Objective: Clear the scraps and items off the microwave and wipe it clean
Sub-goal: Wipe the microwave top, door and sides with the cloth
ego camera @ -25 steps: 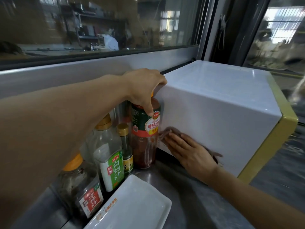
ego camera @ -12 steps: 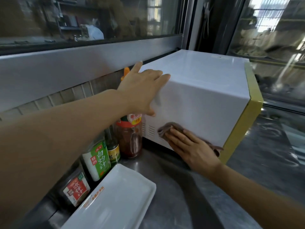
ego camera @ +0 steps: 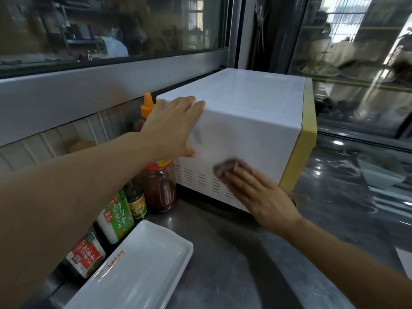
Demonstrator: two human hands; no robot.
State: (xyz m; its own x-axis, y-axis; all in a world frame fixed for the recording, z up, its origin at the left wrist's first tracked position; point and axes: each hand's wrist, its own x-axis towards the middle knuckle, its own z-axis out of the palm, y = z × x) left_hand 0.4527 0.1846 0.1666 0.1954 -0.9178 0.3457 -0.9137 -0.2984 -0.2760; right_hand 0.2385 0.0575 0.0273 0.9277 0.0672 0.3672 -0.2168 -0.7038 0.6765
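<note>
steel counter | green bottle label "白灼汁" | right hand presses cloth on microwave

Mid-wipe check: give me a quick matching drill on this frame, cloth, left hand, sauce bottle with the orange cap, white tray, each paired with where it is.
Things:
1. brown cloth
2. left hand
3. orange-capped sauce bottle
4. white tray

Places:
A. flat on the counter in front of the row of bottles
B. spread open on the top left edge of the microwave
C. pressed to the microwave's side wall under the right hand
D. upright right beside the microwave's left side

Pairs: 1-C, 2-B, 3-D, 4-A
</note>
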